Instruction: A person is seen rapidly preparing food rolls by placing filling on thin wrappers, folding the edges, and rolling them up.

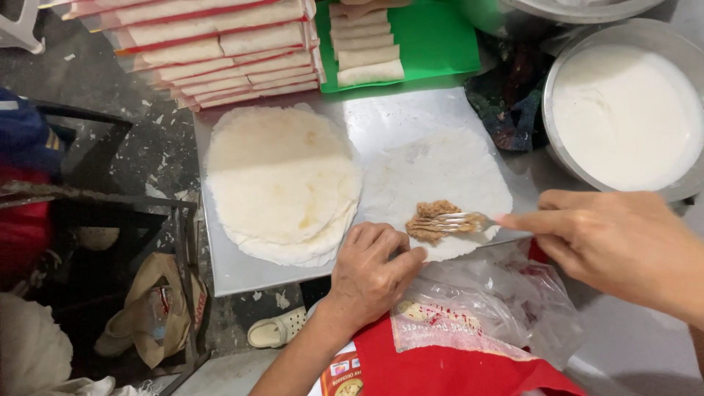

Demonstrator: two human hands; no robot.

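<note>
A single thin white wrapper [440,180] lies flat on the metal work surface [242,271]. A small mound of brown minced filling [433,220] sits on its near edge. My right hand [616,246] holds a metal fork [458,221] whose tines press into the filling. My left hand [370,275] rests fingers-down on the wrapper's near edge, just left of the filling. A stack of round white wrappers [282,183] lies to the left of the single one.
Finished rolls [367,48] lie on a green board [440,40] at the back, beside stacked trays of rolls [220,51]. A metal bowl of white liquid [627,110] stands at right. A clear plastic bag [484,301] and a red cloth [440,370] lie near me.
</note>
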